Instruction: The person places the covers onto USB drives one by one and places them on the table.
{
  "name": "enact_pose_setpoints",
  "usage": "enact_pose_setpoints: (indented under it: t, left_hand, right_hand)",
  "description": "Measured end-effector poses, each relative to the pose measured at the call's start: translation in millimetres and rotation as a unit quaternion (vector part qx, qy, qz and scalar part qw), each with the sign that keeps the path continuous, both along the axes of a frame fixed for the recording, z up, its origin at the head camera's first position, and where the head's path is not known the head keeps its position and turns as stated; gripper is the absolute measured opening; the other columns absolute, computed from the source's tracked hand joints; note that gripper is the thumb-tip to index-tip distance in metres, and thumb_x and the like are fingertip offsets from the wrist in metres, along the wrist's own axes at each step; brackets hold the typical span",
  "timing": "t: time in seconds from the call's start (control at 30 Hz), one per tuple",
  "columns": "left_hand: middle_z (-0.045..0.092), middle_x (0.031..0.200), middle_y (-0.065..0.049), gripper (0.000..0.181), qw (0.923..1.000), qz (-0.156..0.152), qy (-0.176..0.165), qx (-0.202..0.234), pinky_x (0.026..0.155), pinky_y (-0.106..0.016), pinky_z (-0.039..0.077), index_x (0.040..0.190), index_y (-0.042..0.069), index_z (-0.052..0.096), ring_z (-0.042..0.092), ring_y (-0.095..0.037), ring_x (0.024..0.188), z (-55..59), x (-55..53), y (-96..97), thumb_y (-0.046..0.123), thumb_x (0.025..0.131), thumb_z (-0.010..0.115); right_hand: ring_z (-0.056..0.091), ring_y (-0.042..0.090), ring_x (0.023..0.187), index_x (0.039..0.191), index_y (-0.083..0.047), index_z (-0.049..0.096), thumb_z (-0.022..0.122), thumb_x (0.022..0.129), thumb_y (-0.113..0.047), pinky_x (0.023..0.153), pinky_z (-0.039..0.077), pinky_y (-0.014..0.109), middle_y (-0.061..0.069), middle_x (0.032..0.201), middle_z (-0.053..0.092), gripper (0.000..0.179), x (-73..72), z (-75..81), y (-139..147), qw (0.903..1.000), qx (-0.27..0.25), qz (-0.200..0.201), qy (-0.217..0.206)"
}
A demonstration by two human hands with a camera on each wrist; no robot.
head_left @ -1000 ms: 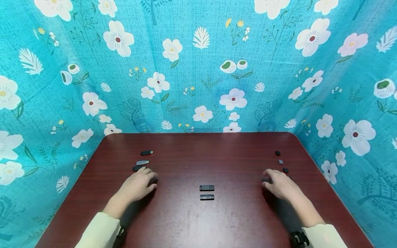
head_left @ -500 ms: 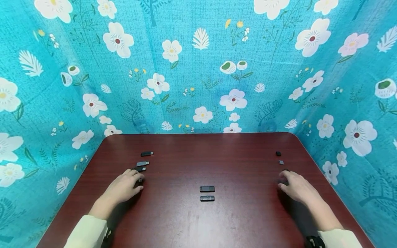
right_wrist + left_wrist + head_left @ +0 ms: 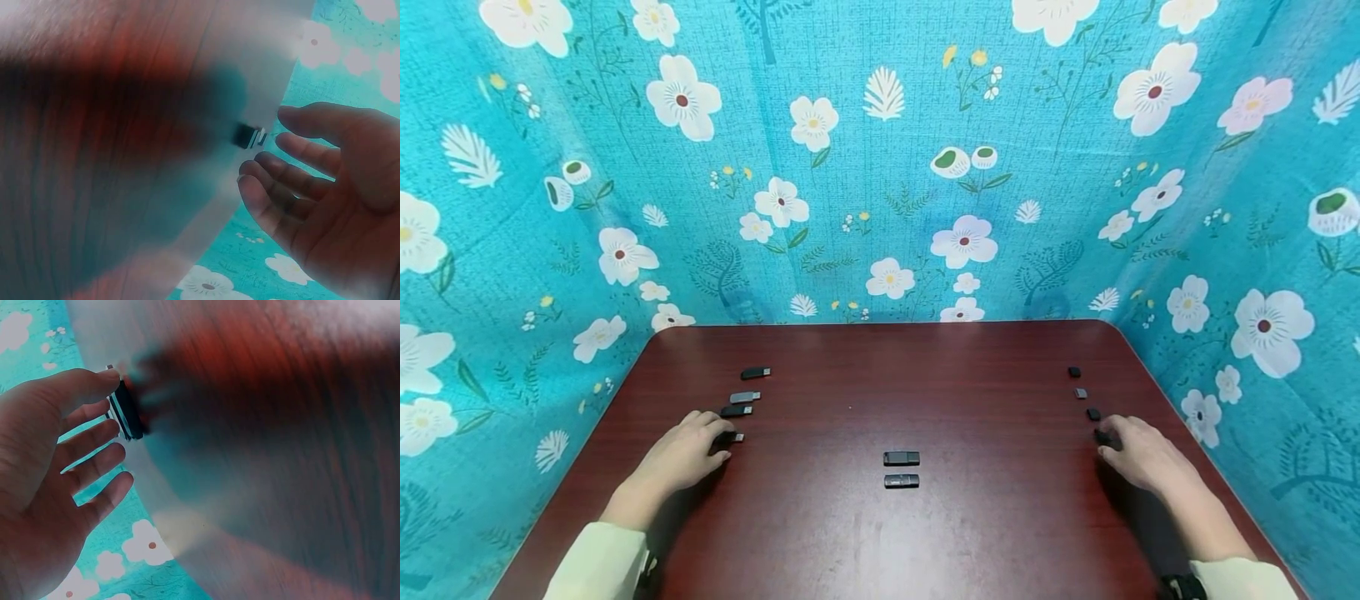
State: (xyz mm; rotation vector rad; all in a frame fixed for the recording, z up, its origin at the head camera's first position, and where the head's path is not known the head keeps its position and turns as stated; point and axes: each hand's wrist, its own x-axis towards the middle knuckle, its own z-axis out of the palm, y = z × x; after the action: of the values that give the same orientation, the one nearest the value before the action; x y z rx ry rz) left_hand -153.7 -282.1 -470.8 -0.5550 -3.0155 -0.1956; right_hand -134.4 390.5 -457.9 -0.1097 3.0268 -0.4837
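Head view: left hand (image 3: pixel 679 454), fingers parted, beside an uncapped black USB stick (image 3: pixel 728 438); right hand (image 3: pixel 1142 452), likewise, beside a small black cap (image 3: pixel 1102 437). Four look done; two rectangular black sticks (image 3: pixel 901 458) between the hands seem left.

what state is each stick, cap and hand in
Farthest left stick: uncapped, connector bare
Grey stick: uncapped, connector bare
Third left stick: uncapped, connector bare
Nearest left stick: uncapped, partly hidden
Far middle stick: looks capped
Near middle stick: looks capped
Farthest cap: off
Grey cap: off
Third cap: off
Nearest cap: off, partly hidden
Left hand: fingers relaxed
Right hand: fingers relaxed
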Motion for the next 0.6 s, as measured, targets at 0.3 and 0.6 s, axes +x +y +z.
enact_pose_setpoints:
  t: [0.3, 0.6]
  left_hand:
    - [0.066, 0.114, -0.015, 0.034, 0.9998, 0.013, -0.013, 0.003, 0.094, -0.053, 0.052, 0.114, 0.004, 0.071, 0.057, -0.035, 0.111, 0.3, -2.3, -2.4, 0.015, 0.083, 0.082]
    - [0.065, 0.115, -0.016, 0.035, 0.9988, 0.025, -0.041, -0.005, 0.095, -0.053, 0.052, 0.116, 0.002, 0.07, 0.059, -0.035, 0.11, -2.3, -7.5, -2.9, 0.016, 0.086, 0.08]
  right_hand:
    - [0.055, 0.046, 0.099, 0.118, 0.01, 0.056, 0.069, 0.091, -0.01, 0.079, 0.051, 0.059, 0.034, 0.113, 0.055, 0.037, -5.8, -1.7, 7.1, 0.9997, 0.009, -0.011, -0.021]
    - [0.055, 0.045, 0.099, 0.119, 0.01, 0.055, 0.071, 0.091, -0.011, 0.079, 0.05, 0.06, 0.033, 0.112, 0.055, 0.038, -14.2, -5.2, 9.1, 0.9993, 0.012, -0.011, -0.033]
